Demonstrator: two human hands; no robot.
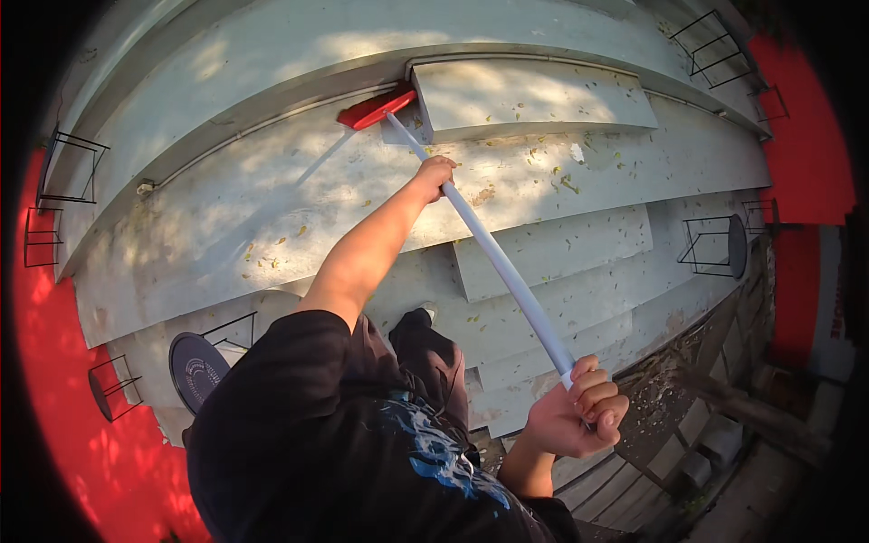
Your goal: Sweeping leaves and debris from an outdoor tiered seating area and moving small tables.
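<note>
A broom with a red head (377,109) and a long pale handle (507,271) slants from upper left to lower right. Stretched out ahead, my left hand (435,176) is closed around the handle's lower part, nearer the broom head. Close to my body, my right hand (579,413) has its fingers curled around the handle's top end. The broom head rests on a pale concrete step (299,195), by the corner where a raised block (534,95) meets the riser behind. Small dry leaves (568,184) are scattered over the step to the right of the broom.
Lower steps (552,253) descend toward my feet. A round dark table (196,369) stands at my left, and a dark round-topped stool (735,246) at the right. Black metal frames (77,167) sit at the far sides. A pipe (262,128) runs along the riser.
</note>
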